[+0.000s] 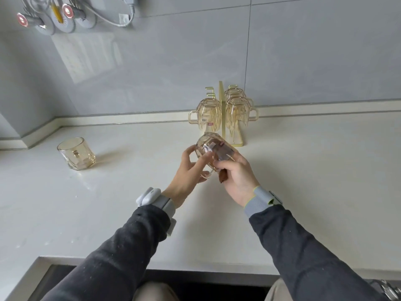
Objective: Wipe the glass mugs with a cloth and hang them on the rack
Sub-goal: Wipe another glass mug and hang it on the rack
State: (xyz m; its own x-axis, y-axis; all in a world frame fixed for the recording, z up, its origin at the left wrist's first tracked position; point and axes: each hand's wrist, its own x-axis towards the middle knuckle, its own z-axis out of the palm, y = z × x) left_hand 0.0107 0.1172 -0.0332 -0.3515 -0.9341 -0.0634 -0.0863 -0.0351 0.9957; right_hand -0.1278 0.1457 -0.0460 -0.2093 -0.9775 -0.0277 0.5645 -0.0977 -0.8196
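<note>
Bottom of the frame is just the person's knees and two dark sleeves reaching up over the edge of the pale counter [303, 161], with a grey band on each wrist.

Dead centre, both hands are on the glass mug [208, 144]. It's held up off the counter and tipped over, base pointing up and away, mouth facing the right hand. The left hand [186, 170] has the thumb up against the side of the glass and the fingers curled in around the handle area, so it's got hold of it. The right hand [237, 177] is closed tight around the brown cloth [224, 152]. Most of that is stuffed inside the mug, and a little tail pokes out below the fist.

Further back at mid left, a second mug [76, 154] stands upright on its own, well apart from everything.

Just behind the hands, against the wall, is the gold rack [221, 98]. The left hung mug [208, 116] is upside down on one side of the post, with a couple of gold hooks sticking out above it. The front right mug [237, 115] and back right mug [234, 93] hang upside down on the other side.

Grey wall tiles behind, and in the upper left corner some round grey fittings [46, 25] with a white cable.
</note>
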